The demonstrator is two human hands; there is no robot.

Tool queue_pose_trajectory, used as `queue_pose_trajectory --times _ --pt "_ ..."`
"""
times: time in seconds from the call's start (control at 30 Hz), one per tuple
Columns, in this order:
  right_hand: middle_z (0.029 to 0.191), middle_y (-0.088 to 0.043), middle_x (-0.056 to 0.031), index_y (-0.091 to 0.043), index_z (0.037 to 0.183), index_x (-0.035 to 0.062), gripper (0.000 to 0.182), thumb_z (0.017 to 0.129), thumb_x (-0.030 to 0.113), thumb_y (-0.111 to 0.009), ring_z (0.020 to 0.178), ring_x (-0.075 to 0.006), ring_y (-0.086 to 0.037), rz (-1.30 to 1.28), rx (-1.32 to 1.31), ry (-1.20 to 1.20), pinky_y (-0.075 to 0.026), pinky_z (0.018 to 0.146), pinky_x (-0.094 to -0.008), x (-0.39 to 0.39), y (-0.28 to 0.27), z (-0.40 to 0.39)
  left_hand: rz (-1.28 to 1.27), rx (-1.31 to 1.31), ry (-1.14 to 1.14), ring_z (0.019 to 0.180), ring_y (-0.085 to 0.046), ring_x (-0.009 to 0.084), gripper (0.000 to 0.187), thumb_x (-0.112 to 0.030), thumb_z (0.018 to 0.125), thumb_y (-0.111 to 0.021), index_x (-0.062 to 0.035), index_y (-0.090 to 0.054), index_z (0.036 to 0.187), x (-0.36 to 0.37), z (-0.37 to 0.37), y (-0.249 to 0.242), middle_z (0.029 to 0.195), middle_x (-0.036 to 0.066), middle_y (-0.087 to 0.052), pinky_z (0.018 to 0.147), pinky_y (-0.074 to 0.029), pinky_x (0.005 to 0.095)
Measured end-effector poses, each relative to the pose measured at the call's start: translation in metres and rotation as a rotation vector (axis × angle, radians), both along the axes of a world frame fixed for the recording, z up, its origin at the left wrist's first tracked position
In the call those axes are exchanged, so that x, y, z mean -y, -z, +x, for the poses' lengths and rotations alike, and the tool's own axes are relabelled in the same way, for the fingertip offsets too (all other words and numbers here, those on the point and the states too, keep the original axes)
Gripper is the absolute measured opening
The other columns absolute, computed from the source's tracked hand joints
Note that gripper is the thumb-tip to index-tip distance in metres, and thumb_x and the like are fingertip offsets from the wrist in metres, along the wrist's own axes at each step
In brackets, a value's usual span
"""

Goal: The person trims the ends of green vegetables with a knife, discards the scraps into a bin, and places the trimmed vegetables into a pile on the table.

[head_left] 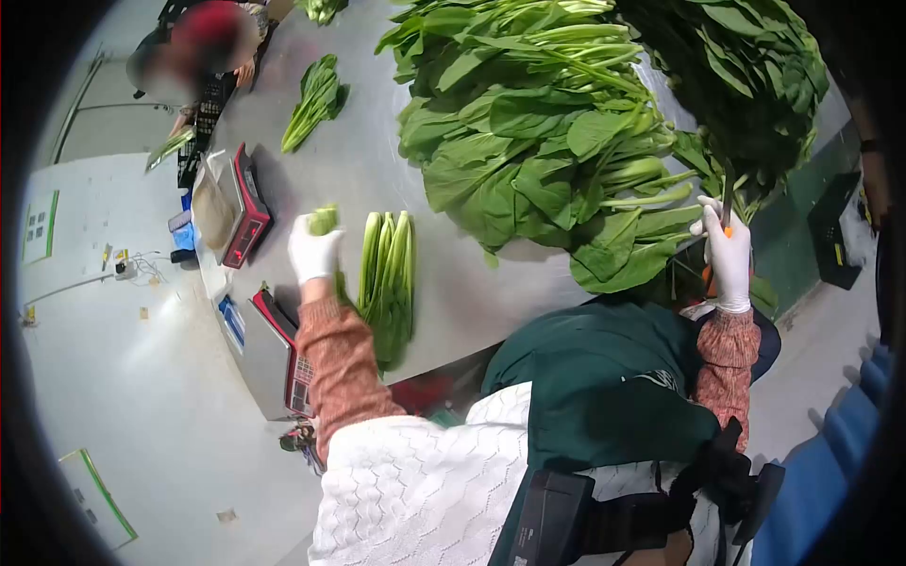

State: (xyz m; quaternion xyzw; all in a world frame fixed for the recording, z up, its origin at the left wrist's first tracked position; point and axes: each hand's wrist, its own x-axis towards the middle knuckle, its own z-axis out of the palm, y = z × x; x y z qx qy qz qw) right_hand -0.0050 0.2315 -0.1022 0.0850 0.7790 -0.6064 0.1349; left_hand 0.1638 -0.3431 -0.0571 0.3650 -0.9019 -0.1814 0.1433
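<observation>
My left hand [314, 249], in a white glove, is closed around a leafy green vegetable [324, 219]; its pale cut stems stick out past the fingers, and its leaves are mostly hidden under my wrist. Just right of it lies a small row of the same greens [385, 274], stems pointing away from me. In my right hand [728, 259], also gloved, is a knife [728, 193] with an orange handle, blade upward. That hand is beside the right edge of a large heap of leafy greens [528, 141].
A steel table [472, 311] carries the greens. Along its left side stand a red scale [250, 212] and another scale [283, 354]. A small bunch [314, 104] lies farther off. At the far left a person [203, 42] works. More greens [755, 85] are piled at right.
</observation>
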Motion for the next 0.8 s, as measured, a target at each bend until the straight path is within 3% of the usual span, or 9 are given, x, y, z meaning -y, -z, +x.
queue_pose_trajectory --times 0.03,0.1,0.2,0.3,0.37,0.5,0.63,0.77,0.8 --pt "0.073 -0.062 0.0044 -0.065 0.119 0.003 0.027 0.101 0.02 -0.056 0.05 0.0009 -0.036 0.021 -0.001 -0.017 -0.027 0.045 -0.0182 0.005 -0.003 -0.001 -0.006 0.075 -0.05 0.087 -0.067 0.0229 0.042 -0.018 0.068 -0.084 -0.0019 -0.064 0.1 0.01 0.003 0.034 0.093 0.01 -0.07 0.082 -0.053 0.0362" --pt "0.073 -0.061 0.0045 -0.065 0.12 0.0028 0.028 0.1 0.02 -0.056 0.05 0.0009 -0.036 0.066 -0.005 -0.045 -0.027 0.046 -0.0179 0.011 -0.008 -0.003 0.22 0.13 -0.175 0.106 -0.065 0.0262 0.071 -0.026 0.067 -0.087 0.0021 -0.055 0.124 -0.006 -0.004 0.066 0.116 0.02 -0.066 0.092 -0.05 0.0357" --pt "0.074 -0.061 0.0045 -0.064 0.121 0.0026 0.028 0.101 0.02 -0.056 0.05 0.0008 -0.036 0.078 -0.023 -0.012 -0.026 0.046 -0.0179 0.003 -0.005 -0.005 0.475 -0.063 -0.019 0.126 -0.054 0.0309 0.109 -0.036 0.065 -0.089 0.0089 -0.03 0.145 0.004 0.007 0.089 0.138 0.03 -0.049 0.104 -0.044 0.0338" --pt "0.074 -0.061 0.0035 -0.063 0.121 0.0005 0.028 0.101 0.019 -0.054 0.048 0.0007 -0.036 0.082 -0.014 0.023 -0.027 0.045 -0.0182 -0.01 0.01 -0.006 0.329 0.274 -0.032 0.136 -0.044 0.0336 0.132 -0.043 0.064 -0.09 0.0134 -0.007 0.149 0.007 0.027 0.058 0.148 0.035 -0.035 0.111 -0.037 0.0343" --pt "0.073 -0.062 0.0032 -0.063 0.12 -0.0005 0.028 0.102 0.019 -0.054 0.047 0.0006 -0.037 0.085 0.021 0.018 -0.028 0.043 -0.0182 -0.009 0.013 -0.003 0.419 0.501 0.008 0.137 -0.042 0.0375 0.135 -0.053 0.061 -0.088 0.0124 -0.008 0.15 -0.015 0.041 0.047 0.147 0.033 -0.037 0.111 -0.037 0.0393" --pt "0.072 -0.061 0.0046 -0.064 0.121 0.0009 0.031 0.102 0.023 -0.054 0.047 0.0007 -0.035 0.086 0.059 -0.024 -0.026 0.044 -0.0178 0.005 0.028 0.001 -0.024 0.591 -0.036 0.125 -0.049 0.0361 0.132 -0.053 0.057 -0.088 0.0059 -0.016 0.151 -0.083 0.047 0.073 0.135 0.026 -0.049 0.102 -0.044 0.0438" --pt "0.071 -0.06 0.0046 -0.063 0.121 0.0007 0.03 0.102 0.022 -0.054 0.048 0.0005 -0.035 0.096 0.044 -0.04 -0.026 0.045 -0.0187 0.014 0.032 -0.003 0.039 0.481 -0.102 0.109 -0.061 0.0354 0.101 -0.029 0.063 -0.082 -0.0057 -0.031 0.147 -0.067 0.038 0.076 0.119 0.019 -0.062 0.093 -0.05 0.0423" --pt "0.071 -0.06 0.0023 -0.062 0.121 -0.001 0.028 0.102 0.017 -0.051 0.044 -0.0004 -0.035 0.077 0.06 0.018 -0.027 0.041 -0.0183 0.009 0.027 -0.005 0.155 0.43 -0.287 0.1 -0.066 0.0365 0.063 -0.025 0.06 -0.081 -0.0083 -0.058 0.117 -0.017 0.016 0.079 0.106 0.016 -0.07 0.09 -0.052 0.0425" --pt "0.07 -0.06 0.0022 -0.062 0.12 -0.0009 0.028 0.102 0.017 -0.051 0.044 -0.0005 -0.035 0.088 0.054 0.034 -0.027 0.041 -0.0184 0.007 0.027 -0.004 0.176 0.279 -0.277 0.091 -0.069 0.031 0.049 -0.024 0.06 -0.08 -0.0041 -0.066 0.102 0.013 0.017 0.097 0.095 0.016 -0.071 0.083 -0.054 0.0392"
